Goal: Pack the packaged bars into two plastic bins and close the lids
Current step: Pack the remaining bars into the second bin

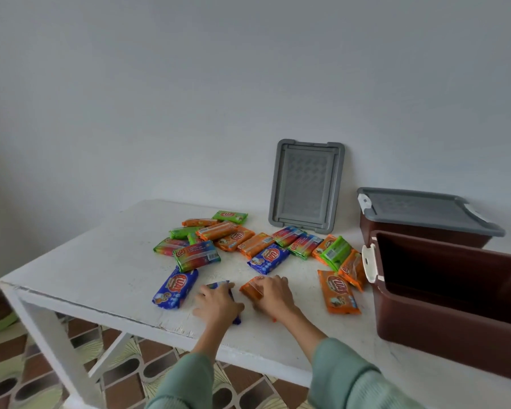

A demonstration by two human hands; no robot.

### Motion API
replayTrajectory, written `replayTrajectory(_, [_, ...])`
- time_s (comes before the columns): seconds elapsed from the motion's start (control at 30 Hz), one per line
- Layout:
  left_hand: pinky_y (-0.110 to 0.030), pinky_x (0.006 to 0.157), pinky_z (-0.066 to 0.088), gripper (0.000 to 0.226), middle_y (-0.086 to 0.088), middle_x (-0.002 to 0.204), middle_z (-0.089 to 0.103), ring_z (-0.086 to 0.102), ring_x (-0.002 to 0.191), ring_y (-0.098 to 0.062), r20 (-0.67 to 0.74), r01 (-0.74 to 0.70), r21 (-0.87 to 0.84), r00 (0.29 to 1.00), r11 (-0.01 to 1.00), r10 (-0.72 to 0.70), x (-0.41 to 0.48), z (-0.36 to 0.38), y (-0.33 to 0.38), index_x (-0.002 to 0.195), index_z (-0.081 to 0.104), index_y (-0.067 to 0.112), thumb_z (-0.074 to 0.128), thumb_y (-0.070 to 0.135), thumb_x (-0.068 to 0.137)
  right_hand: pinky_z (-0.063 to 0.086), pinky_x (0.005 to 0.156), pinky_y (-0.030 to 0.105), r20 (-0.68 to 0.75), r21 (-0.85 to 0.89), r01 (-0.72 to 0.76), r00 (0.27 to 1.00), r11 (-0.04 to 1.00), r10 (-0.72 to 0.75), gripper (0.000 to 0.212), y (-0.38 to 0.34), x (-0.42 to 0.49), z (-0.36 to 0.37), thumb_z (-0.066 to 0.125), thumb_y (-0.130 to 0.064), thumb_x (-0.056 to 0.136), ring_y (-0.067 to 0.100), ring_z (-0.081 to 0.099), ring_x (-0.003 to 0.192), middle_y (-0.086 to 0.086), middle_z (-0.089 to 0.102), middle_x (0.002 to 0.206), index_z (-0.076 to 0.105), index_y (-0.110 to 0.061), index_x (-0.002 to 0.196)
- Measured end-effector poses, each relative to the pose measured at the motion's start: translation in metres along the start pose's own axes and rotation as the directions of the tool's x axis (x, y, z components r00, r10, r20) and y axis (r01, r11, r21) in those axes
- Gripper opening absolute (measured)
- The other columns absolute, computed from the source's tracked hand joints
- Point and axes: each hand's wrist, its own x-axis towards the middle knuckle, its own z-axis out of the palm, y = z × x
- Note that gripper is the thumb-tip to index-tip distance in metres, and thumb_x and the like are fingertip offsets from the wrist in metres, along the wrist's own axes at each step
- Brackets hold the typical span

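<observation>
The left hand lies over a blue packaged bar at the near edge of the white painted surface, its fingers curled round the wrapper. Just right of it, the right hand holds an orange packaged bar the same way, fingers bent over the top.

The bars look light and fairly stiff inside glossy, slippery film with crimped ends that probably give way. A hold across the long sides of the body should serve better than a pinch on the ends.

The rest of the scattered bars lie loosely heaped toward the far side, some overlapping. One orange bar rests between the hands and the open brown plastic bin at the near right. Its white latch and tall wall face the pile, so each load likely has to be lifted over the rim. Beyond it stands a closed brown plastic bin. A loose grey plastic lid leans on the wall, well apart from the hands.
</observation>
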Motion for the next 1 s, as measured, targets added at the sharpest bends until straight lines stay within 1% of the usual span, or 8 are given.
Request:
replayTrajectory(0.17, [-0.037, 0.096, 0.035, 0.061, -0.007, 0.132, 0.047, 0.036, 0.123, -0.028, -0.042, -0.203, 0.068, 0.978, 0.977, 0.206, 0.003, -0.031, 0.007, 0.13, 0.05, 0.038, 0.074, 0.037, 0.074, 0.045, 0.095, 0.028, -0.031, 0.159, 0.071, 0.997, 0.985, -0.067, 0.068, 0.01, -0.01, -0.057, 0.076, -0.028, 0.074, 0.021, 0.049, 0.123, 0.005, 0.054, 0.134, 0.048, -0.02, 0.135])
replayTrajectory(0.27, [-0.037, 0.094, 0.041, 0.06, -0.007, 0.127, 0.054, 0.044, 0.118, -0.026, -0.103, -0.42, 0.049, 0.9, 0.906, 0.423, -0.007, -0.069, 0.049, 0.126, 0.055, 0.034, 0.077, 0.029, 0.071, 0.042, 0.085, 0.022, -0.083, 0.136, 0.164, 0.985, 0.977, -0.154, 0.065, 0.023, -0.022, -0.129, 0.075, -0.027, 0.075, 0.016, 0.055, 0.115, 0.002, 0.06, 0.128, 0.049, -0.02, 0.135])
replayTrajectory(0.4, [-0.031, 0.077, 0.045, 0.058, -0.009, 0.112, 0.052, 0.05, 0.096, -0.025, -0.085, -0.681, -0.023, 0.731, 0.732, 0.677, -0.037, -0.107, 0.131, 0.124, 0.058, 0.032, 0.077, 0.017, 0.071, 0.044, 0.086, 0.024, -0.139, 0.161, 0.124, 0.985, 0.979, -0.102, 0.063, 0.066, -0.038, -0.214, 0.075, -0.017, 0.075, 0.018, 0.056, 0.113, 0.004, 0.06, 0.128, 0.051, -0.017, 0.133])
replayTrajectory(0.57, [-0.037, 0.1, 0.038, 0.061, -0.011, 0.141, 0.04, 0.043, 0.122, -0.029, 0.066, -0.887, -0.052, 0.456, 0.46, 0.887, -0.074, -0.088, 0.231, 0.125, 0.055, 0.036, 0.074, 0.01, 0.073, 0.038, 0.078, 0.022, -0.207, 0.039, -0.049, 0.977, 0.998, 0.056, 0.062, 0.154, -0.064, -0.279, 0.076, -0.02, 0.072, 0.018, 0.056, 0.11, 0.003, 0.059, 0.127, 0.054, -0.023, 0.131])
replayTrajectory(0.67, [-0.03, 0.097, 0.033, 0.059, -0.007, 0.146, 0.033, 0.036, 0.129, -0.027, 0.218, -0.946, -0.051, 0.302, 0.319, 0.928, -0.082, -0.051, 0.282, 0.124, 0.057, 0.036, 0.071, 0.008, 0.075, 0.041, 0.077, 0.023, -0.174, 0.045, -0.161, 0.971, 0.986, 0.166, 0.065, 0.211, -0.079, -0.29, 0.078, -0.018, 0.069, 0.018, 0.057, 0.107, 0.004, 0.058, 0.127, 0.055, -0.026, 0.129])
replayTrajectory(0.77, [-0.038, 0.11, 0.024, 0.06, -0.001, 0.152, 0.023, 0.023, 0.137, -0.023, 0.398, -0.975, -0.022, 0.194, 0.221, 0.897, -0.079, -0.005, 0.32, 0.124, 0.056, 0.038, 0.068, 0.005, 0.075, 0.041, 0.082, 0.024, -0.115, 0.0, -0.23, 0.967, 0.973, 0.228, 0.066, 0.261, -0.09, -0.282, 0.08, -0.018, 0.066, 0.017, 0.054, 0.11, 0.003, 0.058, 0.128, 0.056, -0.025, 0.127])
replayTrajectory(0.87, [-0.037, 0.111, 0.022, 0.062, 0.0, 0.153, 0.019, 0.017, 0.14, -0.023, 0.502, -0.984, -0.01, 0.147, 0.176, 0.852, -0.075, 0.033, 0.338, 0.124, 0.059, 0.035, 0.066, -0.002, 0.075, 0.041, 0.089, 0.025, -0.073, -0.062, -0.286, 0.957, 0.956, 0.281, 0.07, 0.3, -0.095, -0.263, 0.08, -0.022, 0.066, 0.018, 0.053, 0.115, 0.002, 0.056, 0.13, 0.052, -0.026, 0.13])
replayTrajectory(1.0, [-0.036, 0.11, 0.03, 0.054, -0.001, 0.153, 0.02, 0.02, 0.14, -0.024, 0.583, -0.987, 0.044, 0.15, 0.153, 0.798, -0.072, 0.074, 0.348, 0.114, 0.066, 0.023, 0.07, -0.008, 0.07, 0.041, 0.103, 0.033, -0.04, -0.177, -0.283, 0.959, 0.943, 0.28, 0.08, 0.328, -0.084, -0.229, 0.08, -0.02, 0.066, 0.022, 0.049, 0.124, 0.003, 0.051, 0.137, 0.044, -0.024, 0.137])
